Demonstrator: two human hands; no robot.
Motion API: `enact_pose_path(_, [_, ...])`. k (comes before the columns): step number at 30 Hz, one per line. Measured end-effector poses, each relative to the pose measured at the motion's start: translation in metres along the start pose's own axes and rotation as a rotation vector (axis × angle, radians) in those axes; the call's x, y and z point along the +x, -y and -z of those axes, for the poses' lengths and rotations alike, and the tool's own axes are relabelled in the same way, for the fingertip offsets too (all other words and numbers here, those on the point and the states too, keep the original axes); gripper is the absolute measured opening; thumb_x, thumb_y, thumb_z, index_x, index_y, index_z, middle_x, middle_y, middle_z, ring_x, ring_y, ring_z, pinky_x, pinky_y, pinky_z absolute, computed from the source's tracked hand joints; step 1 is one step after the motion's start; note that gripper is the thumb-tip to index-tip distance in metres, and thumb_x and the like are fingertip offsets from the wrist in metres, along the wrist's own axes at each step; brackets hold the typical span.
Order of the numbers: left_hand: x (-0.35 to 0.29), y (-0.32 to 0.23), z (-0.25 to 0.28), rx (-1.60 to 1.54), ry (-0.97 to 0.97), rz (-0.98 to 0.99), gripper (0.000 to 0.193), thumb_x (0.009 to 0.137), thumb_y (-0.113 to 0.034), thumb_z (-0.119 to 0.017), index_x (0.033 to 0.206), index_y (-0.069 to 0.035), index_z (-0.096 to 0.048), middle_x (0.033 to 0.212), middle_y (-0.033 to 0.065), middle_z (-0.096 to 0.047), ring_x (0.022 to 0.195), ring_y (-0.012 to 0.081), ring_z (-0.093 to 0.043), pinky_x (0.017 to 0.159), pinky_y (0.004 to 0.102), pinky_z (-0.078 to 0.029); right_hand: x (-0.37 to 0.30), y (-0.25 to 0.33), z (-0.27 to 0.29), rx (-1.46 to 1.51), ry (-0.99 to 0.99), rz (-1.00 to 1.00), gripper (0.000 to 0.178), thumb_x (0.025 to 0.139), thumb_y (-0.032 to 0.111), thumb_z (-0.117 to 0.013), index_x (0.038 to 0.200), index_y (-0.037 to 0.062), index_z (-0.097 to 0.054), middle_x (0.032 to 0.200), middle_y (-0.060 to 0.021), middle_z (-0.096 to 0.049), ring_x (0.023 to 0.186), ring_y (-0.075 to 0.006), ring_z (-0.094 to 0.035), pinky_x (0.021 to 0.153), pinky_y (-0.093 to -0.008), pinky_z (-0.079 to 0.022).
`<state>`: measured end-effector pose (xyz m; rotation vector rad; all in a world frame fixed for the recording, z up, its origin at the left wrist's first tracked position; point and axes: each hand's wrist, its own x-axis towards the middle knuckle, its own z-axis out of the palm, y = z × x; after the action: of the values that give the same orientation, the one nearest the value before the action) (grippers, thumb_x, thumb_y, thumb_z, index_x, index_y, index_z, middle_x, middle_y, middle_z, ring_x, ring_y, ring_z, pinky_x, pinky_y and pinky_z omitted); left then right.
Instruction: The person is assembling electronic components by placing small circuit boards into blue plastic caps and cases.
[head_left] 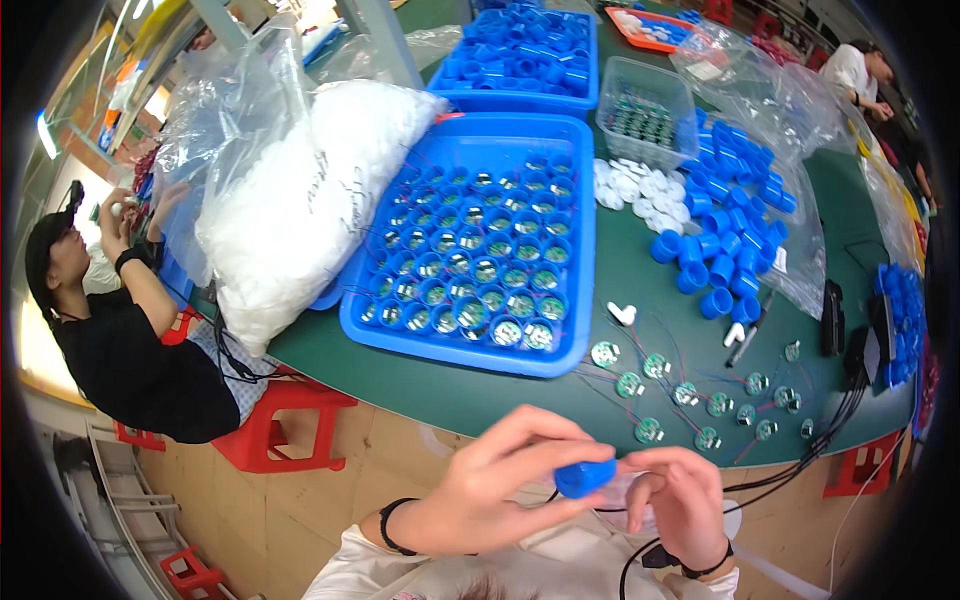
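Note:
My left hand (505, 485) grips a small blue plastic cup (584, 477) between thumb and fingers, tilted on its side in front of my body. Beside it, my right hand (682, 497) is loosely curved with thumb and fingers apart, one fingertip at the cup's right end. Whatever is inside the cup is hidden. Just beyond my hands, several round green circuit boards (720, 404) with thin wires lie scattered on the green table (480, 405). A large blue tray (465, 357) holds many upright blue cups with circuit boards in them.
A full bag of white parts (300, 190) leans left of the tray. Loose blue cups (735, 240), white discs (650, 195) and a clear box (645, 150) lie right. Black cables (835, 425) cross the table's right edge. A co-worker (120, 320) sits left, near a red stool (285, 425).

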<state>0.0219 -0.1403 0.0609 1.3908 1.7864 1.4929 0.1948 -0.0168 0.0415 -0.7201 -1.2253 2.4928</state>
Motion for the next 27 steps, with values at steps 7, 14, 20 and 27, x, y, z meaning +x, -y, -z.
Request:
enact_pose_path(7, [0.009, 0.048, 0.069, 0.246, -0.622, -0.002, 0.032, 0.066, 0.004, -0.071, 0.095, -0.001, -0.057, 0.095, 0.0136, -0.06, 0.092, 0.0229, -0.059, 0.077, 0.0311, -0.05, -0.002, 0.01, -0.013, -0.28, -0.144, 0.204, 0.019, 0.088, 0.011, -0.054, 0.083, -0.0052, -0.061, 0.074, -0.0147, -0.063, 0.059, -0.0194, -0.059, 0.056, -0.029, -0.048])
enact_pose_path(14, [0.017, 0.073, 0.087, 0.765, -0.464, 0.01, 0.02, 0.063, -0.008, -0.075, 0.075, -0.009, -0.06, 0.096, 0.0009, -0.067, 0.099, 0.023, -0.055, 0.088, 0.034, -0.031, 0.006, 0.021, -0.036, -0.369, -0.019, 0.0, 0.014, 0.091, 0.005, -0.05, 0.091, -0.0057, -0.06, 0.083, -0.0105, -0.061, 0.075, -0.0149, -0.058, 0.07, -0.0253, -0.045])
enact_pose_path(20, [0.007, 0.065, 0.094, 0.853, -0.481, 0.017, 0.018, 0.064, -0.012, -0.075, 0.074, -0.013, -0.06, 0.098, -0.003, -0.064, 0.096, 0.0195, -0.051, 0.087, 0.0344, -0.024, 0.003, 0.023, -0.049, -0.46, 0.019, 0.056, 0.014, 0.09, 0.002, -0.051, 0.09, -0.0052, -0.062, 0.081, -0.0088, -0.062, 0.07, -0.0119, -0.055, 0.063, -0.0223, -0.042])
enact_pose_path(27, [0.001, 0.056, 0.094, 0.919, -0.389, 0.021, 0.02, 0.077, -0.02, -0.067, 0.095, -0.014, -0.06, 0.097, 0.0002, -0.055, 0.101, 0.0207, -0.046, 0.09, 0.0406, -0.023, -0.006, 0.03, -0.055, -0.591, 0.036, -0.035, 0.014, 0.09, 0.003, -0.051, 0.093, -0.0019, -0.064, 0.078, -0.003, -0.061, 0.056, -0.0017, -0.043, 0.048, -0.0156, -0.03])
